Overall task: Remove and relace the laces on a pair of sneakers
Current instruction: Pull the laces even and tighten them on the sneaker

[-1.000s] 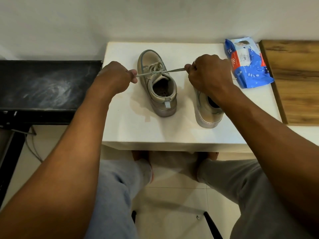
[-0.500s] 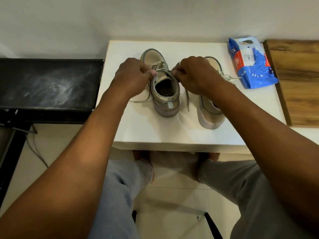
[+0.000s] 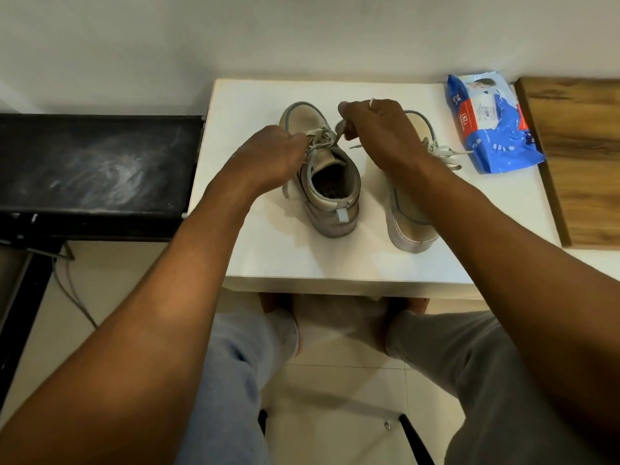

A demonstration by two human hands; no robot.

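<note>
Two beige sneakers stand heel-toward-me on a white table (image 3: 275, 256). The left sneaker (image 3: 330, 193) has pale laces (image 3: 320, 139) crossed over its tongue. My left hand (image 3: 268, 156) pinches one lace end at the shoe's left side. My right hand (image 3: 375, 129) is raised just above the toe and pinches the other lace end, which runs down to the eyelets. The right sneaker (image 3: 407, 216) is partly hidden under my right forearm; its laces (image 3: 446, 156) spill out to the right.
A blue wipes packet (image 3: 493, 129) lies at the table's back right, beside a wooden board (image 3: 583, 156). A black bench (image 3: 94, 162) adjoins the table on the left. My knees and feet show below the table's front edge.
The hands first pulled the lace taut sideways, then came together over the left sneaker. Now my right hand has lifted its lace end up toward the toe while the left stays at the eyelets.
</note>
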